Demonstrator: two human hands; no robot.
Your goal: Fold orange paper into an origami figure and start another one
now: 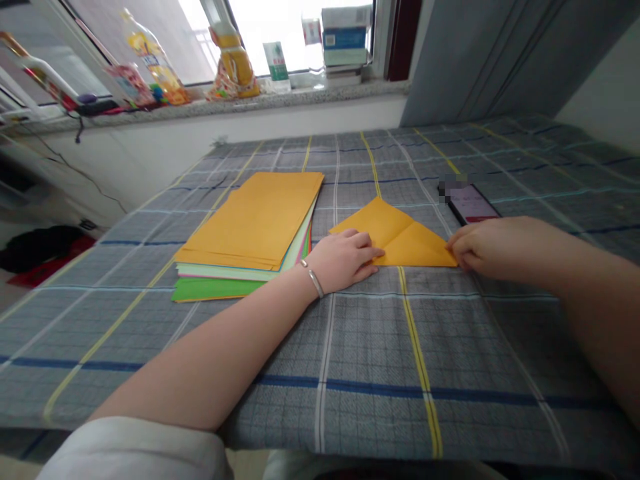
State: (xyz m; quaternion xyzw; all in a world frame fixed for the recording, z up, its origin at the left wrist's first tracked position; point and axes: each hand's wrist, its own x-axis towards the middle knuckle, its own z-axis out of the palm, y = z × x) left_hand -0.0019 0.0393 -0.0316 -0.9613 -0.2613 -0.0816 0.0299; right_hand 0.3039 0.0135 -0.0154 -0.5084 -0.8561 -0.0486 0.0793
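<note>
Left hand [345,259] lies loosely on a creased paper triangle [405,237], right hand [483,247] pinching its corner.

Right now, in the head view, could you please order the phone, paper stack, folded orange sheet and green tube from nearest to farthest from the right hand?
1. Folded orange sheet: touching the right hand, on its left.
2. Phone: just beyond the hand.
3. Paper stack: left, past the left hand.
4. Green tube: on the windowsill.

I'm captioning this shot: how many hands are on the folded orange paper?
2: the left hand on the left part of the folded orange paper, and the right hand at its right corner.
</note>
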